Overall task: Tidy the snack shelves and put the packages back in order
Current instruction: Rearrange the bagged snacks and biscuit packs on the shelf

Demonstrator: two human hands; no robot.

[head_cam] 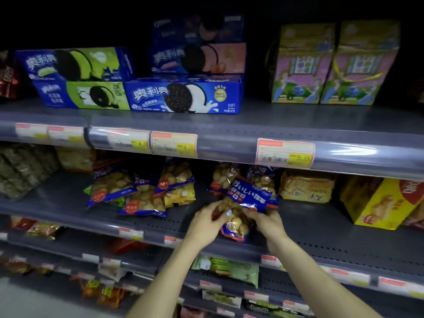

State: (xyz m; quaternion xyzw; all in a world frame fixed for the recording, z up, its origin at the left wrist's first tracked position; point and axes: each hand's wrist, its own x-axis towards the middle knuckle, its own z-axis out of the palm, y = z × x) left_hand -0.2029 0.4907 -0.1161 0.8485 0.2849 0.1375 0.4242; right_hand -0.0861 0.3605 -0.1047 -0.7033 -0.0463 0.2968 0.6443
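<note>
On the far left of the middle shelf (57,198) a stack of dull green packs (23,168) lies a little slanted, and I cannot tell if it was already arranged. Next to the right, a heap of blue-edged bags of round puffs (140,191) is lying loose: several bags overlap each other at different angles, with a yellow bag (181,196) mixed in between, so this part looks not yet tidied. Above it, on the upper shelf, the Oreo boxes (183,95) stand in a stack that seems fairly orderly, though the green ones on the left sit a bit crooked. Going further right, the left hand (206,223) reaches in over the shelf edge and its curled fingers pinch the left side of one puff bag (247,207), which is tilted and lifted at the front part of the middle shelf. The right hand (268,221) grips the same bag from the right side, thumb on top, so both hands have it between them. Just behind this bag two more similar bags (224,177) stand near the back. To the right, a yellow biscuit pack (307,189) and a yellow box (380,203) lie apart with bare shelf between them, and the house-shaped boxes (332,65) above stand side by side. In my judgement the work is in an early or middle stage: one bag is in hand, and the left heap and the gaps on the right remain to be done.
</note>
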